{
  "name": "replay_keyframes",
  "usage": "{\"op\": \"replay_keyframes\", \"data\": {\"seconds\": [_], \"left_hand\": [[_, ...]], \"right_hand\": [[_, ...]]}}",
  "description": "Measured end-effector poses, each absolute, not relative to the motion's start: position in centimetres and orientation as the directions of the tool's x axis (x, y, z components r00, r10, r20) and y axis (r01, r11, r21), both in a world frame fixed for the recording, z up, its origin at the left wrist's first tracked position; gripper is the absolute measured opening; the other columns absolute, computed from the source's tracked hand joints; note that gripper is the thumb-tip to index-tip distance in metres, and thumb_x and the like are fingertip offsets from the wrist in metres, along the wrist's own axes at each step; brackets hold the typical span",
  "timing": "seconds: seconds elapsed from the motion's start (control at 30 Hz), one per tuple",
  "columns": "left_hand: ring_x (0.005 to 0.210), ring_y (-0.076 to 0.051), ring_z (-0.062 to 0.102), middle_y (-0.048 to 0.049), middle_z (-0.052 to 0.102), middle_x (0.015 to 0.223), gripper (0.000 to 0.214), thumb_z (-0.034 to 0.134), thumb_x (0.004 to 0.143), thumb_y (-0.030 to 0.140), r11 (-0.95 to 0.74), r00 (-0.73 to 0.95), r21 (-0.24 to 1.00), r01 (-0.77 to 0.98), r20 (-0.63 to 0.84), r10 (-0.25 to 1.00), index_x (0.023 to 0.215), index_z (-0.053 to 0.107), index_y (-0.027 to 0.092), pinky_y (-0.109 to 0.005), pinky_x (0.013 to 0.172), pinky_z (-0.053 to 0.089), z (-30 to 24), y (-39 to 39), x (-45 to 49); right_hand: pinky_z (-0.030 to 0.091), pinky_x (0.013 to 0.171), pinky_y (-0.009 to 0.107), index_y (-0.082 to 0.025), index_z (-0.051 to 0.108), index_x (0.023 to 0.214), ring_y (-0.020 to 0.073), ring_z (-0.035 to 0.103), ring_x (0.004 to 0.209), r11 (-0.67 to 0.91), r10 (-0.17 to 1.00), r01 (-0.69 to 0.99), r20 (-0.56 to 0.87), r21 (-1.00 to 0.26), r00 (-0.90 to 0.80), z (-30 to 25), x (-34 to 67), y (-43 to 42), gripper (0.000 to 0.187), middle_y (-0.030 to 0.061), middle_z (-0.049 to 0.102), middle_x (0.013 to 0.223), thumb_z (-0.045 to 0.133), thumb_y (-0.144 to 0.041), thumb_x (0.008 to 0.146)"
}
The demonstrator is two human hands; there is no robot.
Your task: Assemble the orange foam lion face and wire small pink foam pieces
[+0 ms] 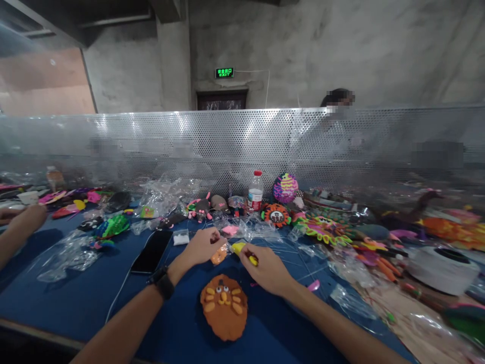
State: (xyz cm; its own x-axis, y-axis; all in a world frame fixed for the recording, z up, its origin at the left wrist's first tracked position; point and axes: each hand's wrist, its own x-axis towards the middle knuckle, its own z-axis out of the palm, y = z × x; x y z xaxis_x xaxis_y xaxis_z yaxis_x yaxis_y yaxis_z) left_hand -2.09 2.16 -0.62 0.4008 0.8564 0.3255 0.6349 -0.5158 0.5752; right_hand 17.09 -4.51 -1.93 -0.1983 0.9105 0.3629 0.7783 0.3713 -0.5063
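My right hand is closed around a lump of soft yellow clay, part of which shows between the fingers. Close by on the left, my left hand has its fingers curled in a pinch; what they hold, if anything, is hidden. Just below its fingertips is orange clay in a clear wrapper. Nearer to me on the blue table lies a brown clay animal face, with googly eyes and orange-yellow strips on its cheeks. A pink piece lies beyond the hands.
A black phone with a white cable lies left of my left arm. A red-capped bottle, clay figures and crumpled plastic wrap line the back and sides. A white roll stands right. Another person's hand is far left.
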Motion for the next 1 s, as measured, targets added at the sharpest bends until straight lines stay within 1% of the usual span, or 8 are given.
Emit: {"op": "replay_keyframes", "data": {"seconds": [0.27,0.5,0.77,1.0], "left_hand": [[0.056,-0.013,0.049,0.0005,0.054,0.059,0.027,0.051,0.08,0.042,-0.526,0.414,0.557,0.643,0.325,0.85,0.069,0.054,0.018,-0.024,0.052,0.031,-0.46,1.96,-2.08],[0.061,-0.015,0.054,-0.0018,0.059,0.064,0.027,0.051,0.08,0.043,-0.501,0.407,0.563,0.658,0.293,0.865,0.069,0.053,0.018,-0.025,0.056,0.035,-0.18,1.78,-2.02],[0.06,-0.015,0.052,-0.001,0.057,0.064,0.026,0.049,0.081,0.043,-0.504,0.427,0.536,0.677,0.271,0.863,0.071,0.054,0.019,-0.025,0.056,0.035,0.05,1.48,-1.96],[0.061,-0.015,0.053,-0.0012,0.059,0.065,0.023,0.05,0.081,0.039,-0.515,0.44,0.511,0.688,0.269,0.856,0.073,0.055,0.018,-0.025,0.055,0.034,0.05,1.37,-1.95]], "right_hand": [[0.028,0.055,0.024,-0.022,0.058,0.071,0.0161,0.058,0.062,0.371,0.91,0.79,0.36,-0.488,-0.204,-2.08,17.11,-4.32,0.025,0.001,0.065,0.068,0.041,-0.032,0.087],[0.027,0.054,0.023,-0.022,0.059,0.071,0.0158,0.058,0.063,0.354,0.917,0.808,0.343,-0.471,-0.202,-1.94,17.05,-4.5,0.024,0.0006,0.066,0.068,0.043,-0.029,0.087],[0.027,0.055,0.023,-0.022,0.062,0.073,0.0159,0.059,0.064,0.334,0.928,0.829,0.309,-0.448,-0.207,-1.93,16.97,-4.43,0.022,0.0014,0.067,0.069,0.046,-0.027,0.086],[0.03,0.058,0.023,-0.022,0.064,0.074,0.0156,0.061,0.067,0.357,0.93,0.816,0.253,-0.456,-0.265,-1.74,16.94,-4.72,0.02,0.0005,0.068,0.071,0.048,-0.027,0.085]]}}
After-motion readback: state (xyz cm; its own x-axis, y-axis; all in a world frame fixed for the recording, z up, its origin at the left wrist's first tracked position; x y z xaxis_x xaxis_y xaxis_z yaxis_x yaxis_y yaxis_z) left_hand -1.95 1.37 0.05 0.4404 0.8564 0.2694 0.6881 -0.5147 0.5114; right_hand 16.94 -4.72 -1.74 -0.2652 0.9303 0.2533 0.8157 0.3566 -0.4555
